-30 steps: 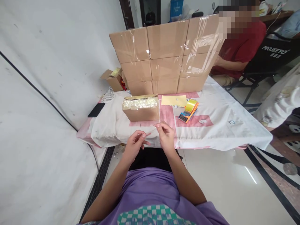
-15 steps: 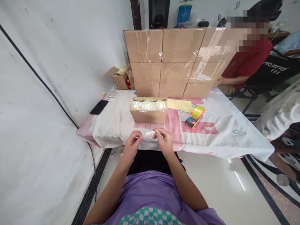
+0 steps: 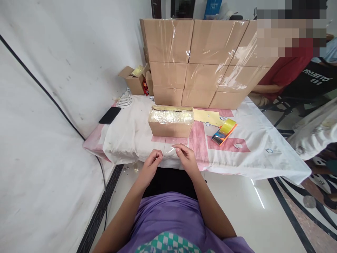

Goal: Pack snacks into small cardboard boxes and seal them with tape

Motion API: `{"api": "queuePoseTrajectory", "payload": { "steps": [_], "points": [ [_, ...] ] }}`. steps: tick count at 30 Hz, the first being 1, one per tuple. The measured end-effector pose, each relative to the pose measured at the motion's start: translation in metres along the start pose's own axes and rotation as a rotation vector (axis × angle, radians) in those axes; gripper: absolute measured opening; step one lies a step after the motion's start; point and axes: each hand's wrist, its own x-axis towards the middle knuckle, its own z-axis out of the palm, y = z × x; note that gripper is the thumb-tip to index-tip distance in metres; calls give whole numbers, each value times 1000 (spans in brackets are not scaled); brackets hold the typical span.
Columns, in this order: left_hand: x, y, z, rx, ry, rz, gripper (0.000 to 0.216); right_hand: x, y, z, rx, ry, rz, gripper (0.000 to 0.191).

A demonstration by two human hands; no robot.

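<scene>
1. Right hand (image 3: pixel 185 158) has its thumb and forefinger pinched on a clear strip (image 3: pixel 170 151); the left hand (image 3: pixel 151 165) has its fingers curled together at the strip's other end, and I cannot tell whether it grips. Both are at the near edge of the surface.
2. The surface (image 3: pixel 263 161), under a white and pink cloth, carries everything below except the strip.
3. A stack of cartons (image 3: pixel 201 75) stands along the far side, showing 3 rows of 3 faces wrapped in shiny film.
4. A small carton (image 3: pixel 171 129) sits in front of the stack, just beyond the hands, its top covered in glossy tape.
5. An open carton (image 3: pixel 134 86) is left of the stack, flap raised.
6. A yellowish sheet (image 3: pixel 206 116) lies flat, just right of the small carton.
7. A tape dispenser (image 3: pixel 224 131), holding 1 yellow roll, lies near the sheet's right end.
8. A black slab (image 3: pixel 110 115) lies at far left.
9. The clear strip, smallest, hangs between the 2 hands.
</scene>
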Motion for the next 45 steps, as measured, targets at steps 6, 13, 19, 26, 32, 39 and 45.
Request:
{"api": "queuePoseTrajectory", "payload": {
  "steps": [6, 13, 19, 26, 32, 39, 45],
  "points": [
    [-5, -7, 5, -149, 79, -107, 27, -6, 10, 12, 224, -154, 239, 38],
    [-7, -10, 5, -259, 111, -154, 28, -14, 10, 27, 238, -193, 325, 41],
    [-5, -12, 6, -235, 120, -183, 33, -13, 10, 20, 145, -184, 236, 38],
    [-4, 0, 7, -96, 68, -195, 39, -13, 5, 15, 83, -168, 192, 38],
    [-2, 6, 1, -69, -11, -190, 43, -15, 8, 11, 145, -158, 180, 38],
    [-4, 11, 1, -165, -131, -323, 46, -18, 11, 9, 204, -146, 114, 39],
    [-1, 12, 4, -114, -126, -316, 38, -17, 11, 5, 191, -148, -72, 31]
  ]
}}
